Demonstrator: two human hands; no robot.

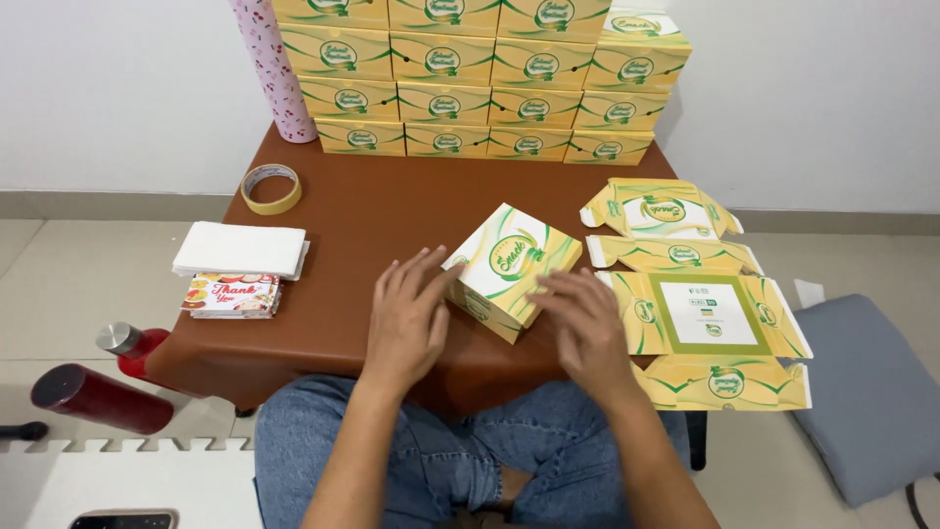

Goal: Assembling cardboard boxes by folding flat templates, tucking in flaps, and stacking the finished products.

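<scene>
Both open hands, left hand (406, 318) and right hand (585, 323), are bracing the tilted yellow box (511, 269) from either side, steadying it near the flat unfolded box (707, 315) on its right.

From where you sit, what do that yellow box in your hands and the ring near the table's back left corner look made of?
The yellow box looks like thin printed cardboard, slightly glossy: crisp folds, and flat unfolded blanks lie beside it. The ring appears to be a roll of paper masking tape, matte beige.
</scene>
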